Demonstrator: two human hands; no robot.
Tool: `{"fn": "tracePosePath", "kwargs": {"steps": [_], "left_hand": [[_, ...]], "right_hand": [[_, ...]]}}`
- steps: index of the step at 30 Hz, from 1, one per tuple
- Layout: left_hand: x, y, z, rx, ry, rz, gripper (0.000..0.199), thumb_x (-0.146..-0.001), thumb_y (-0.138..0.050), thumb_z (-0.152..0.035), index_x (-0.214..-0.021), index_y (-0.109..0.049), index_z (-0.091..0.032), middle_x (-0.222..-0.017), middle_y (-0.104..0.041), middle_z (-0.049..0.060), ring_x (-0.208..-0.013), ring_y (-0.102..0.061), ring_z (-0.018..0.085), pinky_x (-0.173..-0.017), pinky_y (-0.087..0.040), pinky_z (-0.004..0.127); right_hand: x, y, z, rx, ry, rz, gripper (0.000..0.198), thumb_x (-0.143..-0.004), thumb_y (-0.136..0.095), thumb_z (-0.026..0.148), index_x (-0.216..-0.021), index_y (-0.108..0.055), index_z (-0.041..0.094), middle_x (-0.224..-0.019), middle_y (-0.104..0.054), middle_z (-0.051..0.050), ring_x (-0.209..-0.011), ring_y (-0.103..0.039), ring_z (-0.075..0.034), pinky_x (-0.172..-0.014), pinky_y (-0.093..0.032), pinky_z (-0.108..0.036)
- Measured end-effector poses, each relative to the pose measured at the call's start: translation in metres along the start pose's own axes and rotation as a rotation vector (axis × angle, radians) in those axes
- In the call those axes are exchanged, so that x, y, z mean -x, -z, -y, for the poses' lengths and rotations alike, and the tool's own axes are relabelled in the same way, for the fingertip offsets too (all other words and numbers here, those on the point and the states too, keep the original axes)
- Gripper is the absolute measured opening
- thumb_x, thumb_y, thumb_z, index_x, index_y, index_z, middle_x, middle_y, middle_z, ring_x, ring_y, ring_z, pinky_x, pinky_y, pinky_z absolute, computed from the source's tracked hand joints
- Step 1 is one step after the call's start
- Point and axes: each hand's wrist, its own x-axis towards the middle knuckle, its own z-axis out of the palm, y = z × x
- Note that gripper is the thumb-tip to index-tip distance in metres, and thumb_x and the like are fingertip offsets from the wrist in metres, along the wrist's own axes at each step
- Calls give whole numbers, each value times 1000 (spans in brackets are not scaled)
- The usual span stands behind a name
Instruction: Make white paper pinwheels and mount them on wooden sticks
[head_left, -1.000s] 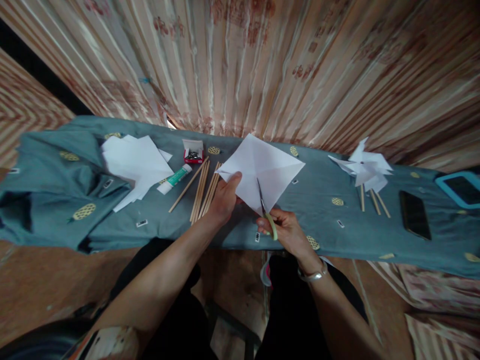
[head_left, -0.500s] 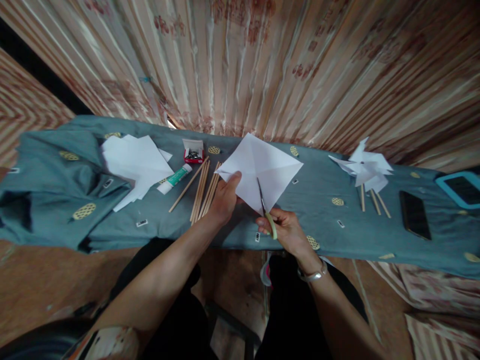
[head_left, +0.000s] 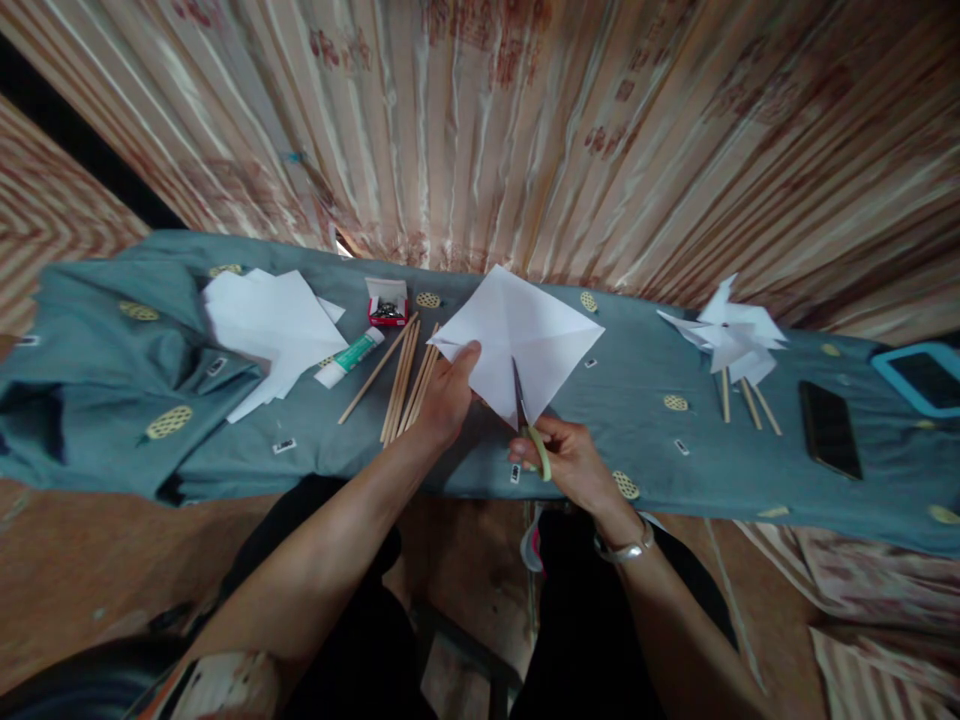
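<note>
A square of white paper (head_left: 525, 320) with crossing crease lines is held up, one corner toward me. My left hand (head_left: 450, 395) is closed on its left part, the thumb on top and the other fingers hidden beneath. In my right hand (head_left: 562, 450) is a pair of scissors (head_left: 538, 450) with pale yellow-green handles. Their blades sit at the near corner of the paper, pointing up toward its centre. Just left of my left hand, several thin wooden sticks (head_left: 401, 380) lie on the cloth.
A blue-green cloth (head_left: 637, 440) covers the long table. Leftward are a glue tube (head_left: 350, 358), a small red box of metal pieces (head_left: 388, 303) and white paper sheets (head_left: 277, 325). White paper pinwheels (head_left: 731, 330), a phone (head_left: 830, 428) and a blue-framed device (head_left: 926, 378) lie right. A curtain (head_left: 480, 130) hangs behind.
The scissor blades have closed somewhat at the paper's near corner, and a slit edge now shows beside them. My right hand has shifted very slightly left; my left hand keeps its hold.
</note>
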Motion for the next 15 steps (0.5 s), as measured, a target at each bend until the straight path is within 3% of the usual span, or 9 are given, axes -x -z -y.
{"fn": "tracePosePath", "kwargs": {"steps": [6,11,15], "left_hand": [[-7,4,-10,57,-73,-17,13,-84,-62,-23,-96,-65,-16,-85,-73,5,-87,-71,22,-74,-57,30],[-14,13,-24,61,-59,-67,19,-84,-59,-23,-101,-64,-16,-89,-74,5,-91,-72,22,-75,-58,31],[-17,20,-29,26,-121,-125,15,-79,-63,-22,-93,-66,-19,-90,-74,4,-95,-71,21,-78,-57,30]], "right_hand": [[5,16,3,72,-28,139,56,-67,-76,67,-92,-70,17,-66,-64,1,-57,-50,-10,-51,-38,-23],[12,46,6,175,-44,221,58,-69,-74,69,-90,-71,15,-73,-68,-2,-60,-52,-11,-55,-40,-24],[16,70,1,132,-75,181,58,-70,-73,69,-93,-73,16,-75,-71,-5,-61,-56,-13,-57,-45,-26]]}}
